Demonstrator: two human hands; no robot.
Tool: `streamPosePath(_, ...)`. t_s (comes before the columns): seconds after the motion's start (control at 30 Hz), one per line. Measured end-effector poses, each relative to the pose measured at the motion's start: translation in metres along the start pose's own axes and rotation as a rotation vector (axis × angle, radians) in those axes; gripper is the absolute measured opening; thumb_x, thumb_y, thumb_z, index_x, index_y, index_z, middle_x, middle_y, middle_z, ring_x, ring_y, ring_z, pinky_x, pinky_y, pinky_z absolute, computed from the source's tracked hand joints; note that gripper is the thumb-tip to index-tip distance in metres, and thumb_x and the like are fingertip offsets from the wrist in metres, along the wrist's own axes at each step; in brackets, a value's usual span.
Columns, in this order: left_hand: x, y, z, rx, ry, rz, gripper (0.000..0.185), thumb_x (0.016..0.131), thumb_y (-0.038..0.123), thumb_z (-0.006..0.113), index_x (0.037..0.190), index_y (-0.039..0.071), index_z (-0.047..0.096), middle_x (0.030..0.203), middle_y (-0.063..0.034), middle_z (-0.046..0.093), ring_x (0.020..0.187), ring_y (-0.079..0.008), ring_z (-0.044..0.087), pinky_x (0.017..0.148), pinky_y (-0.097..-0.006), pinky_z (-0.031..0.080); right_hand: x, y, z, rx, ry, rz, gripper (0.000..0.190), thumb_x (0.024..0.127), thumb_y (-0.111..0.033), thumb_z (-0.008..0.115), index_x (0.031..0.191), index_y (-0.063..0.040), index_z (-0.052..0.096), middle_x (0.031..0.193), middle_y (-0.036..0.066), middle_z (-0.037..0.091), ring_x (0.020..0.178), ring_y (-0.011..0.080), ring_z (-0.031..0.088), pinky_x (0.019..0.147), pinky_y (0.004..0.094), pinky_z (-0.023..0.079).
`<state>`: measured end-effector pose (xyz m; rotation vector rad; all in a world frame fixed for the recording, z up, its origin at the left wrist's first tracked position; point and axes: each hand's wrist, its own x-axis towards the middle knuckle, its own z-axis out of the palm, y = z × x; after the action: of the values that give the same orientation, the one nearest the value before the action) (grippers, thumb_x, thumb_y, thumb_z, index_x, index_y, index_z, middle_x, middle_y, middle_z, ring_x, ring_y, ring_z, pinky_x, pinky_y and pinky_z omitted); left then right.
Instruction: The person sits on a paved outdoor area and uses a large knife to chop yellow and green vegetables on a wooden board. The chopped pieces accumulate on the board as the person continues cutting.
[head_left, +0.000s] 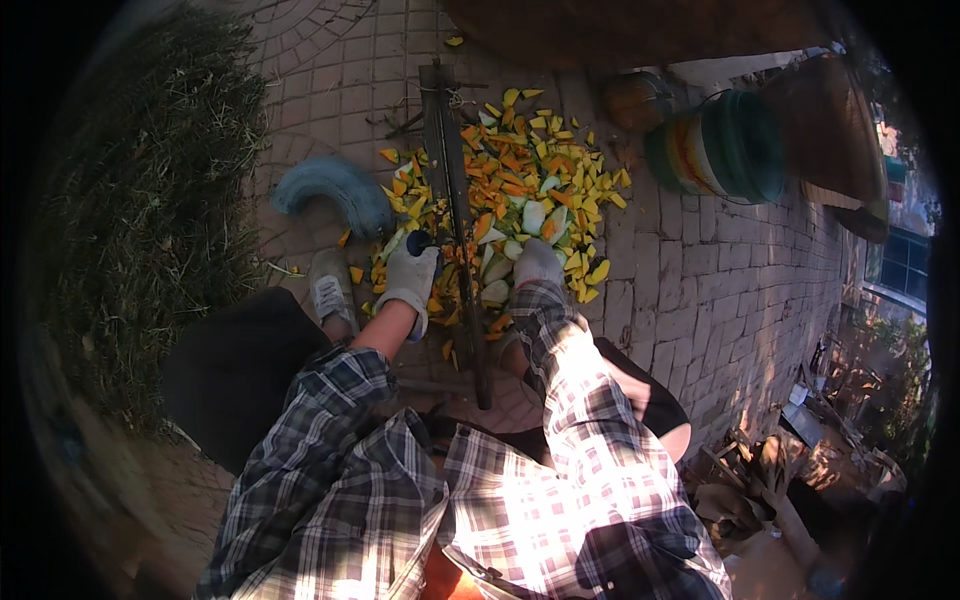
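Both hands wear white work gloves, the left with blue parts showing. My left hand (409, 281) is at the near left side of a long dark slotted bar (448, 165), by a dark blue round shape that may be glove coating or a held thing. The bar lies lengthwise over chopped yellow and orange squash pieces (570, 169). Right of it, my right hand (538, 262) is down at the near part of the heap, beside pale green-white pieces (497, 268); its fingertips are hidden. A thick, curved blue-grey object (330, 187) lies left of the heap.
Dry grass (157, 150) is piled at the left. A green bucket (720, 150) lies tilted at the upper right, near an orange-brown round object (637, 101). My shoe (330, 289) is beside my left hand. Cardboard and scraps (780, 495) lie at the lower right on brick paving (690, 262).
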<state>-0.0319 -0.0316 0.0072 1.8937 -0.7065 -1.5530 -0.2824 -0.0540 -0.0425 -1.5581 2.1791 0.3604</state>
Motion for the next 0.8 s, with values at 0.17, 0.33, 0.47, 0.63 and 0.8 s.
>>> streamPosePath(0.17, -0.013, 0.006, -0.011, 0.047, 0.232, 0.343, 0.039, 0.094, 0.022, 0.070, 0.125, 0.000, 0.068, 0.108, -0.0147, 0.073, 0.094, -0.0290, 0.070, 0.086, -0.0393, 0.056, -0.001, 0.011, -0.027, 0.050, -0.008, -0.163, 0.029, 0.099, -0.020, 0.062, 0.111, 0.005, 0.071, 0.108, 0.021, 0.072, 0.094, 0.0350, 0.072, 0.081, 0.0435, 0.058)
streamPosePath(0.33, -0.041, 0.038, -0.008, -0.046, -0.150, 0.306, 0.038, 0.092, 0.023, 0.075, 0.119, -0.004, 0.068, 0.106, -0.0126, 0.073, 0.089, -0.0222, 0.070, 0.079, -0.0352, 0.057, -0.076, -0.012, -0.067, 1.397, -0.288, -0.052, 0.034, 0.099, -0.027, 0.066, 0.115, 0.003, 0.070, 0.104, 0.016, 0.073, 0.079, 0.0271, 0.073, 0.072, 0.0389, 0.060)
streamPosePath(0.47, -0.048, 0.057, 0.001, -0.410, -0.484, 0.014, 0.035, 0.094, 0.015, 0.075, 0.123, -0.001, 0.066, 0.102, -0.0108, 0.073, 0.085, -0.0187, 0.071, 0.070, -0.0308, 0.060, -0.124, -0.038, -0.098, 1.682, -0.390, 0.211, 0.035, 0.100, -0.025, 0.066, 0.121, 0.003, 0.066, 0.102, 0.013, 0.073, 0.079, 0.0261, 0.074, 0.069, 0.0344, 0.060)
streamPosePath(0.63, 0.008, 0.004, -0.003, -0.274, -0.229, 0.018, 0.036, 0.093, 0.014, 0.075, 0.125, -0.002, 0.064, 0.107, -0.0143, 0.072, 0.076, -0.0233, 0.073, 0.062, -0.0382, 0.063, -0.140, -0.034, -0.068, 1.080, -0.182, -0.176, 0.027, 0.102, -0.022, 0.064, 0.114, 0.002, 0.066, 0.093, 0.008, 0.071, 0.080, 0.0229, 0.072, 0.066, 0.0385, 0.056)
streamPosePath(0.8, 0.048, -0.025, -0.016, -0.670, -0.175, -0.319, 0.042, 0.093, 0.018, 0.076, 0.128, -0.002, 0.062, 0.111, -0.0198, 0.070, 0.078, -0.0317, 0.073, 0.062, -0.0460, 0.066, -0.156, 0.063, 0.100, 0.280, -0.086, -0.426, 0.024, 0.104, -0.019, 0.056, 0.110, 0.002, 0.066, 0.085, 0.014, 0.068, 0.081, 0.0274, 0.068, 0.070, 0.0396, 0.054)
